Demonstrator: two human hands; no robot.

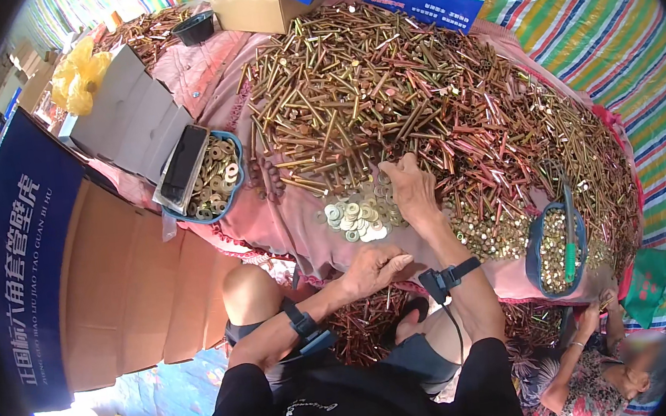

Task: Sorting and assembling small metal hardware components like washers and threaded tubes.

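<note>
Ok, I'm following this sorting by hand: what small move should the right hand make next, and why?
Probably close the fingers on one bolt and draw it back. The right hand rests at the edge of the bolt heap, beside the loose washers, while the left hand waits at the cloth's edge near the lap.

blue basin (236, 187), cardboard boxes (250, 11)
</note>
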